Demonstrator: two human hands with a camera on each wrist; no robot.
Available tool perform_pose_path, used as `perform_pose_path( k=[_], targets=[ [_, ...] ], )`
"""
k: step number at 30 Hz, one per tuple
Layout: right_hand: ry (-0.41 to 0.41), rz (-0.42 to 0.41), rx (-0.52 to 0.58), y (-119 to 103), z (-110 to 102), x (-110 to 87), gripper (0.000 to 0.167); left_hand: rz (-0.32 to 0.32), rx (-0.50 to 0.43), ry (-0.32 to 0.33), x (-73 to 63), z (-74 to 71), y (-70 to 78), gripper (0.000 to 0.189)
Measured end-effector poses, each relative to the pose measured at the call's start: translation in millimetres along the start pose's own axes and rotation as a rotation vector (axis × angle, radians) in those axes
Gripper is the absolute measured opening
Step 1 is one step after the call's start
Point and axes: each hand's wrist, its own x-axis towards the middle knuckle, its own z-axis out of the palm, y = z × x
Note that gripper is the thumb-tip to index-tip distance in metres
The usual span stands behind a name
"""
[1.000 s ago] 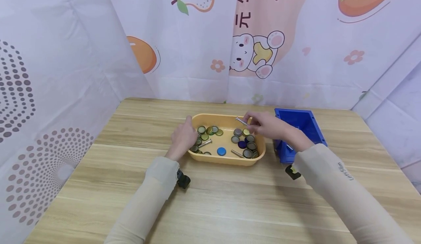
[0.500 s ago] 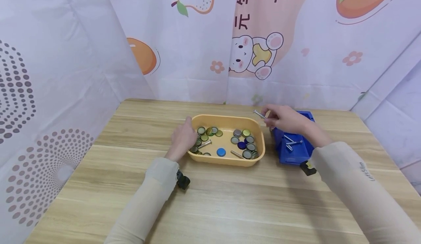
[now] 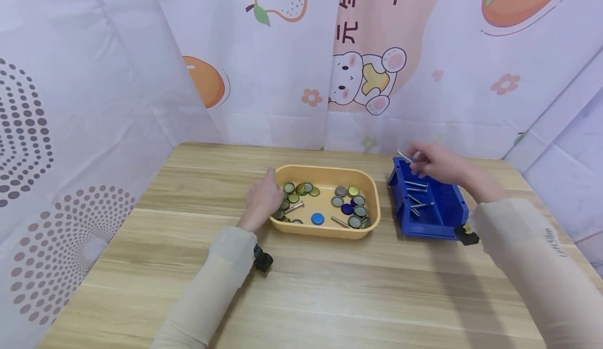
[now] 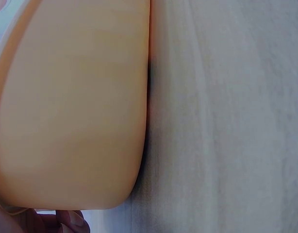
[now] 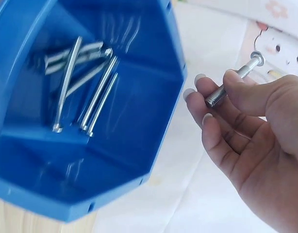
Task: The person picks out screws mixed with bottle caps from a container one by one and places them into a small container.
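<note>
Between thumb and fingers, my right hand (image 3: pixel 438 165) pinches a silver bolt (image 5: pixel 246 70) with a flanged head and a threaded end. It is above the back part of a blue plastic bin (image 3: pixel 431 231); several long bolts (image 5: pixel 67 87) lie inside that bin. My left hand (image 3: pixel 264 196) grips the left end of a yellow oval tray (image 3: pixel 325 229). In the left wrist view, curled fingers (image 4: pixel 74 221) show beside the tray's end, partly hidden by its wall. Two bolts (image 3: pixel 340 222) lie in the tray among the bottle caps (image 3: pixel 358 211).
Metal bottle caps lie in two groups at the tray's ends, with a blue cap (image 3: pixel 317 218) between them. Both containers stand on a wooden table (image 3: pixel 320 291), the bin right of the tray. A printed white curtain (image 3: pixel 273 77) hangs behind the table.
My right hand has moved right with the bolt, from over the tray to over the blue bin. My left hand has stayed at the tray's left end.
</note>
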Motion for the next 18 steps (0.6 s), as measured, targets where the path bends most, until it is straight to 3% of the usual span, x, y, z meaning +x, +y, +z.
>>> perform_pose_path(
  k=[18],
  targets=[
    [-0.022,0.090,-0.212,28,-3,-12.4,0.020,-0.007,-0.003,-0.009,0.7,-0.9,0.0,0.047]
  ],
)
